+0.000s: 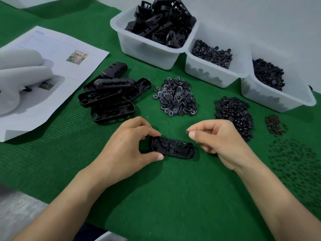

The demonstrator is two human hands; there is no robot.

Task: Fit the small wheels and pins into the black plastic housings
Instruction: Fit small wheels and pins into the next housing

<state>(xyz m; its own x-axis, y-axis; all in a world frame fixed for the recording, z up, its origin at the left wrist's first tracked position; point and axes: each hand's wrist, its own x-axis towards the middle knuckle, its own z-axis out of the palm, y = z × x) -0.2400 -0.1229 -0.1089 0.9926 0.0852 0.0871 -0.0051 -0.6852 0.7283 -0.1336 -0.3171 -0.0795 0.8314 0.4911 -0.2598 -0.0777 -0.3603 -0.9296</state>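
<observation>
A black oblong housing (173, 147) lies open side up on the green mat, with two small wheels seated in its left half. My left hand (125, 146) pinches its left end between thumb and fingers. My right hand (217, 138) hovers just above its right end and pinches a tiny dark part (187, 131) between thumb and forefinger. Behind lie a stack of empty housings (111, 94), a heap of numbered wheels (175, 98), a heap of plain black wheels (234, 113) and small piles of pins (275, 125).
Three white bins stand at the back: housings (156, 54), numbered wheels (215, 73), black wheels (278, 100). A printed sheet (52, 70) and a white padded object (19, 77) lie at the left. Loose tiny parts (293, 159) are scattered at the right.
</observation>
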